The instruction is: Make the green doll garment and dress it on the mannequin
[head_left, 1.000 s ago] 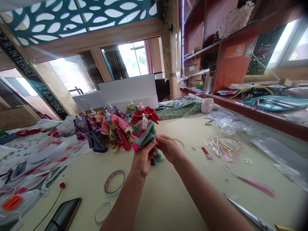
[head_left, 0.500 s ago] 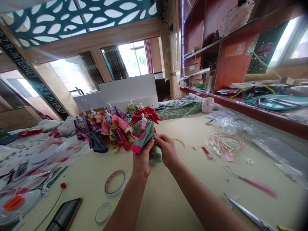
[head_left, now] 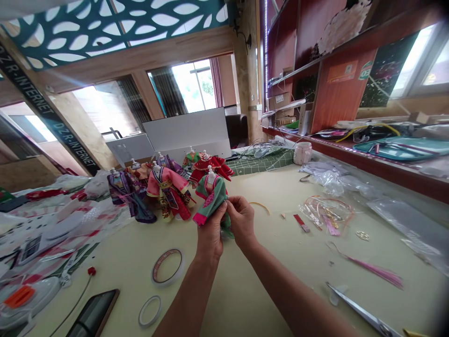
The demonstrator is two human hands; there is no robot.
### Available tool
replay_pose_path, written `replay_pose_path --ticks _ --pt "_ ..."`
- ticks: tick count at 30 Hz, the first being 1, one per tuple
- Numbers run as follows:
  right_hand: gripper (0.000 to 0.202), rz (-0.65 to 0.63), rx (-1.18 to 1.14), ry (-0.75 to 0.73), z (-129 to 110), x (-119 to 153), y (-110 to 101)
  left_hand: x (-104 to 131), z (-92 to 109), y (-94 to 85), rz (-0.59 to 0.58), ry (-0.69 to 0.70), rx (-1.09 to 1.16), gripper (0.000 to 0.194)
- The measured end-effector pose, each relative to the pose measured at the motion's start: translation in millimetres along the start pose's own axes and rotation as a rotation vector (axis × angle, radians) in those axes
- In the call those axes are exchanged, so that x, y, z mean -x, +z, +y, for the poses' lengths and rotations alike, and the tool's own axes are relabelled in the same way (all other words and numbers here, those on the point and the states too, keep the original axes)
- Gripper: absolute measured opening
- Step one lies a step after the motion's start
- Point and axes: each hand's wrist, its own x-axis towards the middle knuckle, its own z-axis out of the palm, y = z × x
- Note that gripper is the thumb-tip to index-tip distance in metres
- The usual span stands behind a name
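The left grip [head_left: 211,230] and right grip [head_left: 242,219] are a pair of bare human hands, slender-fingered (nails too small to make out), on narrow wrists. The left forearm [head_left: 191,292] and right forearm [head_left: 277,286] are bare too, smooth in outline, thickening toward the elbows.

Table: a pale cream, smooth tabletop [head_left: 280,276] is carrying the items below.
Left: a black, rectangular smartphone [head_left: 94,312] is lying flat; a wide ring-shaped tape roll [head_left: 171,282] and a small white tape ring [head_left: 141,319] are resting near it.
Right: silver metal scissors [head_left: 358,307] and a pink thread tassel [head_left: 378,273] are lying apart.
Far edge: a pale pink mug [head_left: 302,153] is standing.
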Motion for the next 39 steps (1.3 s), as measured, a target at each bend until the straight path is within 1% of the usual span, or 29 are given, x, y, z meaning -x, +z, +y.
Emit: replay_pose_path --ticks 6,8,10,12,15,18,22,25,29,35,39 --pt "0.012 -0.018 0.003 -0.012 1 0 0 -3 4 -1.5 0.045 0.019 0.061 0.033" --pt "0.013 -0.016 0.004 -0.010 1 0 1 -3 8 -3.6 0.027 -0.035 0.089 0.029" --pt "0.013 -0.012 0.008 -0.005 1 1 1 -3 13 -6.1 -0.019 -0.131 0.098 0.023" --pt "0.013 -0.006 0.012 0.003 1 1 1 -2 18 -7.6 -0.073 -0.225 0.093 0.022" --pt "0.011 0.004 0.017 0.010 2 1 1 1 23 -6.7 -0.117 -0.282 0.086 0.023" --pt "0.012 -0.001 0.021 0.007 1 1 0 4 25 -4.1 -0.124 -0.243 0.079 0.023" --pt "0.016 -0.009 0.006 0.013 -2 1 1 5 23 -3.2 -0.133 -0.081 -0.006 0.020" --pt "0.017 -0.002 -0.018 0.024 -3 1 1 4 22 -4.4 -0.100 0.003 -0.065 0.019" --pt "0.016 -0.029 -0.075 0.071 -5 2 0 1 21 -6.4 -0.061 0.037 -0.108 0.018" --pt "0.016 -0.070 -0.156 0.132 -4 2 -2 -1 18 -10.0 -0.046 0.071 -0.142 0.018" --pt "0.016 -0.078 -0.199 0.153 -1 2 -3 -2 16 -11.1 0.002 0.069 -0.153 0.018"
